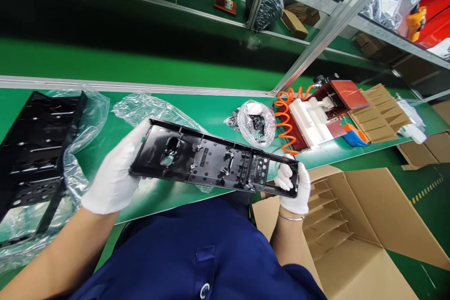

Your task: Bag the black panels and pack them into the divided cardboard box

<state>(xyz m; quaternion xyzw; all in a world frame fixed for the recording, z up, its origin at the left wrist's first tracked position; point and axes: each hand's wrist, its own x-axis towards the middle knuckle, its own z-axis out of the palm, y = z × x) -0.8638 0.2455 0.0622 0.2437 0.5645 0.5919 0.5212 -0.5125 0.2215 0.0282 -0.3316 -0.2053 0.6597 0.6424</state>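
Between my two white-gloved hands is a long black plastic housing [218,161], its ribbed inner side facing up. My left hand [117,173] grips the wider left end. At the narrow right end, my right hand [297,187] is wrapped round the frame, its fingers showing through a rectangular opening. The housing is raised above the green bench, tilted down to the right. To the left lies a larger black plastic part [42,145] on clear plastic wrap. Behind the housing, a clear bag [258,124] holds small black parts.
A red and white fixture [312,119] with a coiled orange air hose [286,122] stands at the right. Past it are cardboard dividers [381,112] and a blue and orange roll [355,136]. An open carton [355,262] with dividers sits by my right arm. Metal shelf posts [309,47] rise behind.
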